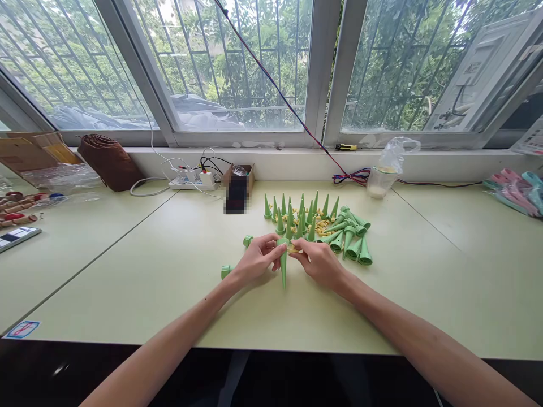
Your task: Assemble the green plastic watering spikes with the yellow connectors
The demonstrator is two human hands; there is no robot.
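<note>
My left hand (263,255) is closed around the wide top of a green plastic watering spike (284,274), whose tip points down toward the table. My right hand (316,259) pinches a small yellow plastic piece (292,249) against the side of the spike's top. Just beyond both hands, several green spikes (280,221) stand upright in rows, with loose yellow pieces (326,226) scattered among them. More green spikes (348,240) lie heaped to the right. By my left forearm lie two green ribbed parts, a nearer one (225,272) and a farther one (248,241).
A small cardboard box (250,175) and a power strip (186,182) stand at the back beside cables. A plastic cup (379,182) with a bag sits back right. Far left are a brown bundle (111,164) and a phone (19,237); pink and blue items (520,189) lie far right.
</note>
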